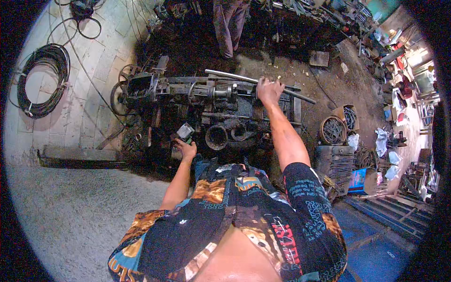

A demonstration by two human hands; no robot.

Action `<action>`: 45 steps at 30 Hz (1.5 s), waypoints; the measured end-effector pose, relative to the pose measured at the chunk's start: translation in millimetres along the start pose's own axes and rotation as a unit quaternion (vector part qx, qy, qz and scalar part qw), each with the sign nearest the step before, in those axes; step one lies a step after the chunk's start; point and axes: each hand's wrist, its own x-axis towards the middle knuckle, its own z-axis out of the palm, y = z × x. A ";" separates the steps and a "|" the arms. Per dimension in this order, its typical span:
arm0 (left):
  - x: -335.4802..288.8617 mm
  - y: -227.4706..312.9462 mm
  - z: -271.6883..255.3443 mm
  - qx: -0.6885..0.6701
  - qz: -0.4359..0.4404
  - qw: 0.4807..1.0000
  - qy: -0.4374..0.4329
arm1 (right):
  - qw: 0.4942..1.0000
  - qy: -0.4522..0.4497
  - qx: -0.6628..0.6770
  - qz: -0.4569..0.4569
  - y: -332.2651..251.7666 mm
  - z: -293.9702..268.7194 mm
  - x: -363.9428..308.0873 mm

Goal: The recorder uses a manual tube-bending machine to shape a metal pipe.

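Observation:
At the right end of a dark, greasy machine, my right hand is closed over a long metal rod. The rod lies slanted along the far side of the machine, its left end sticking out past my hand. A second bar reaches out to the right beyond my fingers. Lower down on the near side, my left hand is beside a small pale grey box with a green part at its lower edge. Its fingers look apart, partly lost in shadow. Two round openings, one a wide dark ring, lie between my arms.
A person's trouser legs stand beyond the machine. At left lies a coil of black cable, near a spoked wheel. A round container of metal pieces and a blue box stand on the right. A low beam lies at lower left.

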 end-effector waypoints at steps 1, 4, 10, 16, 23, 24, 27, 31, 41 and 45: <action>1.6 -1.7 1.4 0.003 0.010 1.000 0.012 | 1.000 0.006 0.000 0.001 0.0 -0.3 0.1; 3.2 -3.3 4.5 -0.003 0.002 1.000 0.009 | 1.000 0.017 0.002 -0.003 1.0 -0.6 -0.2; 0.3 1.2 1.8 0.022 -0.011 1.000 0.013 | 1.000 0.008 -0.027 -0.011 2.1 -4.1 -0.3; 0.8 -3.7 4.7 0.015 0.014 0.999 0.029 | 0.999 0.000 -0.028 -0.016 0.9 -5.7 -2.4; 0.4 -2.4 4.4 0.010 -0.002 1.000 0.023 | 0.999 -0.043 -0.013 0.001 4.1 -4.8 1.2; 0.9 -3.7 5.6 0.012 0.000 1.000 0.027 | 0.999 -0.042 -0.008 -0.004 4.1 -5.0 1.1; 6.4 -10.3 11.1 0.012 0.005 1.000 0.019 | 0.999 -0.040 -0.020 0.002 2.6 -6.0 0.8; 11.2 -16.2 18.7 0.029 0.030 0.995 0.093 | 1.000 -0.016 -0.013 -0.001 2.2 -7.9 -0.3; -1.3 -2.3 4.7 0.011 0.008 1.000 0.017 | 0.999 -0.033 -0.018 0.014 2.1 -10.0 0.3; 12.7 -18.3 20.3 0.096 0.008 0.993 0.063 | 1.000 0.008 -0.016 -0.014 7.1 -4.3 -0.9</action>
